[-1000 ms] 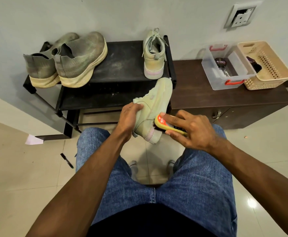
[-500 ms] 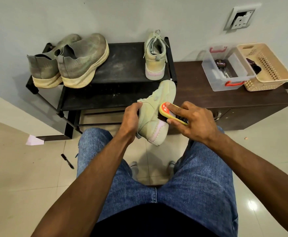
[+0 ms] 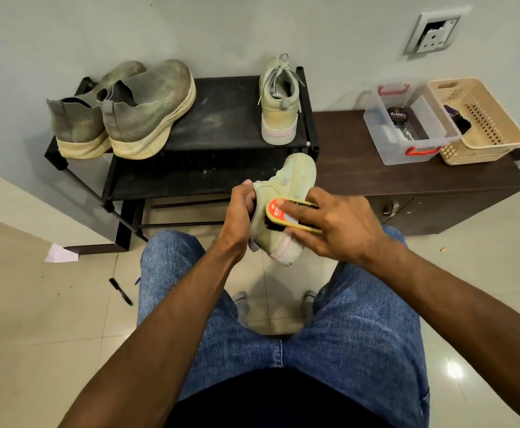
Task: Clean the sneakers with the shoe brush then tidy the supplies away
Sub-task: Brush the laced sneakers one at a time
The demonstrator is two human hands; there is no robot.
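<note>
in front of the black rack, a pale sneaker is held up by the left hand, curled round its collar, while the shoe brush is gripped and pressed on its side by the right hand. cleaning is judged unfinished: its mate and a grey pair wait on the rack, and the clear box beside it is not yet filled.

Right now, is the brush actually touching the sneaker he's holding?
Touching. The head view shows the shoe brush, held in the right hand, with its dark bristles pressed against the side of the sneaker, which the left hand grips.
</note>
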